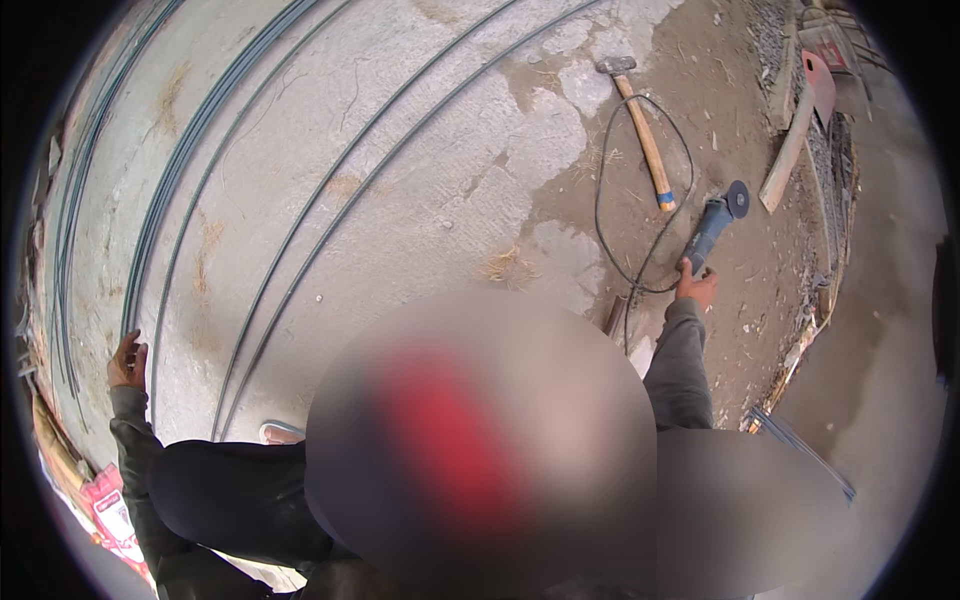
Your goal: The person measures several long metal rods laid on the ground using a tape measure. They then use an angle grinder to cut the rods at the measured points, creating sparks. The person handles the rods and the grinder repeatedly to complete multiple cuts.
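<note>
nearest the camera: a blurred mass (450,440) with a red patch, not identifiable, hiding part of the concrete floor (430,230). right hand (698,287): partly open, thumb and fingers at the rear end of a blue-grey angle grinder (707,235), which lies over bare earth (770,270) at the right; a firm grip cannot be confirmed. left hand (128,360): fingers loosely curved at the near end of a bundle of steel bars (190,148); whether any bar is held cannot be told.

hazards noted: the cutting disc (738,199) appears largely exposed; an unintended start could cut skin or throw up grit. the power cord (598,185) loops across the handle of a sledgehammer (646,145); a pull could snag it and jerk the tool. long bars, if shifted by one end, could spring or roll against bare fingers.
</note>
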Action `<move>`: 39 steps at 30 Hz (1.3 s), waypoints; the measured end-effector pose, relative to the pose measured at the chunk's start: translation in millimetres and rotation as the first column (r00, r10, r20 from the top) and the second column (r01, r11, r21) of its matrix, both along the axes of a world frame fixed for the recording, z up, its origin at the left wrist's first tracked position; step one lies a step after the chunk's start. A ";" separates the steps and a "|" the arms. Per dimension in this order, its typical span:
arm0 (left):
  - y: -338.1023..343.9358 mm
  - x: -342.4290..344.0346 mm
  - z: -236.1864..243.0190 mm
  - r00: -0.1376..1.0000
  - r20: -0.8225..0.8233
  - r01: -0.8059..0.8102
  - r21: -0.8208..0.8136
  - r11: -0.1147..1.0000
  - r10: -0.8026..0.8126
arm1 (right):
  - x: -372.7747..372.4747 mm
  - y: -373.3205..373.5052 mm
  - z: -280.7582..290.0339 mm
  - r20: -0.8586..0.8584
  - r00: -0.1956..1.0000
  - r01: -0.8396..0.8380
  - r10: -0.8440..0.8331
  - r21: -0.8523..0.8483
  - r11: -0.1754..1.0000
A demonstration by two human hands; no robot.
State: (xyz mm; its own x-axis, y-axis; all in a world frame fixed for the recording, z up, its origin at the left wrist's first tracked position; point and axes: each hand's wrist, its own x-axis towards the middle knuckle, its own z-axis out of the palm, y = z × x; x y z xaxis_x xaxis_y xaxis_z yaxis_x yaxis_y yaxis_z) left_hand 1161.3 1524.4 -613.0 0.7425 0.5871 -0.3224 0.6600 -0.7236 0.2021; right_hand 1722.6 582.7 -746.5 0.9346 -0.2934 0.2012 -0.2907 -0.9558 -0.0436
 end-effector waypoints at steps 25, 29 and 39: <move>-441.5 310.4 -19.9 0.941 0.320 0.297 -0.937 0.186 0.110 | -195.6 319.5 130.3 0.035 0.902 -0.265 0.431 0.832 0.487; -452.9 273.4 4.6 0.737 0.269 0.060 -0.940 0.335 0.621 | -270.4 400.4 153.2 0.140 0.805 -0.496 0.576 0.691 0.526; -365.8 200.6 15.6 0.599 0.407 0.553 -0.833 0.012 0.690 | -281.8 494.7 270.7 0.005 0.666 -0.179 0.746 0.972 0.154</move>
State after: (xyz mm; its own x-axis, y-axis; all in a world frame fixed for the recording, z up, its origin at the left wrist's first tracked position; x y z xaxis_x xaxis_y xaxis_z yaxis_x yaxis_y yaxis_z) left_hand 1361.9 1158.6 -597.4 0.9560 0.2858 -0.0662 -0.1221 0.5928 0.7961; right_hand 1440.8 1077.4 -475.8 0.8208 0.5214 -0.2332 -0.0537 -0.3360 -0.9403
